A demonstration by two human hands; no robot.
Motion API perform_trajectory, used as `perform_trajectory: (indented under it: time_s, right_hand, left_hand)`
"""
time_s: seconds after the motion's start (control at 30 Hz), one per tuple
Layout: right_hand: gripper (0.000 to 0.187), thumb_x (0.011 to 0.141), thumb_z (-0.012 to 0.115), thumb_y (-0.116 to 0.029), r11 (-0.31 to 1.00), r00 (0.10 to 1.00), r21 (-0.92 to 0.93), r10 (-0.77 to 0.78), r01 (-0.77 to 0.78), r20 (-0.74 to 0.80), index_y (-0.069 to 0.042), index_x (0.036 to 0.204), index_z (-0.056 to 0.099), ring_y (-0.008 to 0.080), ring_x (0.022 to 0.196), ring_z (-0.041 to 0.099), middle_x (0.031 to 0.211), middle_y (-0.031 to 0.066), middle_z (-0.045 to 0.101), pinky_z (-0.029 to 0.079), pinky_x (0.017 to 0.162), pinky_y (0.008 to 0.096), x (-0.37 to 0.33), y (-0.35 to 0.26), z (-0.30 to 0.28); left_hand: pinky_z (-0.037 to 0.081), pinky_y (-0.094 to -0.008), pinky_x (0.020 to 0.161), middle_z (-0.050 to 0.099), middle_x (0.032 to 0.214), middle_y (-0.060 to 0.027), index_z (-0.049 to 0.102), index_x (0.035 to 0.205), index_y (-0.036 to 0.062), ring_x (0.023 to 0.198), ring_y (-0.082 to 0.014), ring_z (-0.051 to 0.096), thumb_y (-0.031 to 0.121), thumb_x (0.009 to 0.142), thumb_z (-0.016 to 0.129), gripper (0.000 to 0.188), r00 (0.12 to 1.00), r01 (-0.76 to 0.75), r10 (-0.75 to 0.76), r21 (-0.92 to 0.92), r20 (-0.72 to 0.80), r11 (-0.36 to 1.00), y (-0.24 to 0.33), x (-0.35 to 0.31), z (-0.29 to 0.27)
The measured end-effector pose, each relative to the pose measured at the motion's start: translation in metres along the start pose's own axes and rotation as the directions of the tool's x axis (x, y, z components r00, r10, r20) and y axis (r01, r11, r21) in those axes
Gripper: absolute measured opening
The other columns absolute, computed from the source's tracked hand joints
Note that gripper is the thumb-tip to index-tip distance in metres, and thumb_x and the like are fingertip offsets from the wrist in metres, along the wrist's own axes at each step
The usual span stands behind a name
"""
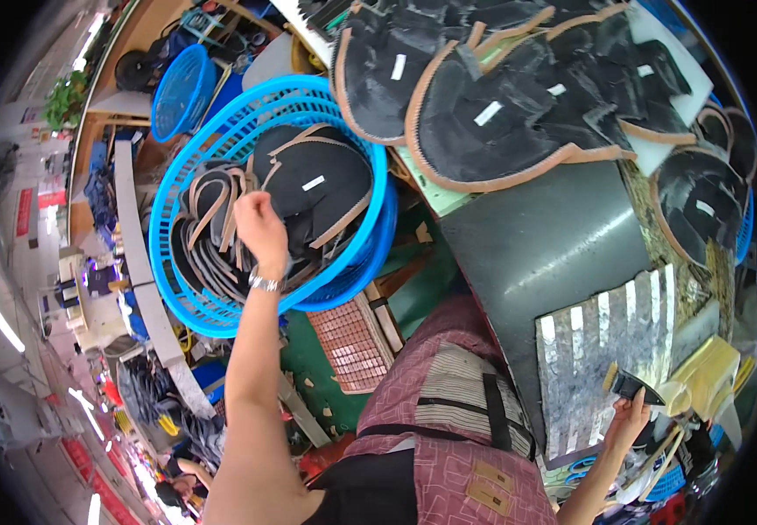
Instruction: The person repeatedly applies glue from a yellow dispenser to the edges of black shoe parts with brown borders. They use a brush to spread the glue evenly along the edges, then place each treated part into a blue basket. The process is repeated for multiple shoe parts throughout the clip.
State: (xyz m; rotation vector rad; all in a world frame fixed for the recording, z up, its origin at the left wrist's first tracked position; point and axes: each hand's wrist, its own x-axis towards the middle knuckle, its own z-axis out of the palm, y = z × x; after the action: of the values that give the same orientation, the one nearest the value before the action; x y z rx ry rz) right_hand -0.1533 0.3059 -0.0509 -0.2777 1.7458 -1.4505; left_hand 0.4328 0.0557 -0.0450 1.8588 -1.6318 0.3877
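Over the blue plastic basket at the left, my left hand is closed, its curled fingers beside the tan edges of stacked black pieces. Whatever those fingers hold is hidden. A broad black piece with tan edging and a small white label lies on top in the basket. At the lower right, my right hand grips a brush with a dark handle and short tan bristles. The brush is above the right edge of a grey board bearing white strips.
More black, tan-edged pieces spread over the far table. A smooth dark sheet covers its near part. A yellowish container stands right of the brush, with blue-handled scissors near the front. A smaller blue basket stands behind the large one.
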Motion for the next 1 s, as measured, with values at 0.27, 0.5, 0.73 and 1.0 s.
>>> perform_trajectory:
  time_s: [0.27,0.5,0.73,1.0]
  right_hand:
    - [0.011,0.088,0.052,-0.016,0.99,0.999,0.138,-0.019,0.024,-0.037,-0.006,0.093,0.053,0.0076,0.053,0.05,0.077,0.0023,0.058,0.043,0.048,0.0209,-0.012,0.016,-0.011]
    - [0.024,0.083,0.06,-0.023,0.999,0.921,0.031,-0.02,0.035,-0.39,-0.01,0.072,0.043,0.0128,0.053,0.053,0.066,0.0041,0.054,0.043,0.051,0.0257,-0.03,0.007,-0.058]
    - [0.022,0.087,0.053,-0.019,0.936,0.841,-0.282,-0.319,0.208,-0.437,0.002,0.095,0.055,0.0099,0.06,0.054,0.071,0.0072,0.061,0.042,0.054,0.0224,-0.011,-0.049,-0.1]
    - [0.012,0.081,0.06,-0.011,0.723,0.74,-0.614,-0.594,0.317,-0.317,0.001,0.083,0.059,0.0064,0.053,0.05,0.063,0.0024,0.058,0.04,0.05,0.0201,0.044,-0.049,-0.117]
  left_hand:
    - [0.048,-0.0387,0.064,0.057,0.083,-0.016,0.057,0.094,-0.0064,0.078,-0.0249,0.056,0.021,0.064,0.076,0.044,0.285,0.941,-0.889,0.071,0.359,0.33,-0.082,-0.002,0.054]
    - [0.043,-0.0325,0.077,0.058,0.09,-0.0125,0.059,0.1,-0.0008,0.085,-0.0248,0.055,0.007,0.076,0.059,0.025,0.833,-0.137,0.279,-0.311,0.477,0.94,0.156,0.067,-0.023]
    - [0.04,-0.032,0.054,0.053,0.062,-0.0117,0.061,0.087,-0.0027,0.06,-0.0265,0.054,0.005,0.068,0.058,0.02,-0.146,-0.216,0.667,-0.681,0.731,0.699,0.329,0.114,-0.095]
    - [0.044,-0.0399,0.07,0.055,0.076,-0.0117,0.055,0.079,0.0041,0.084,-0.0281,0.053,0.008,0.072,0.055,0.008,-0.781,-0.12,0.624,-0.98,-0.006,-0.16,0.497,-0.109,0.018]
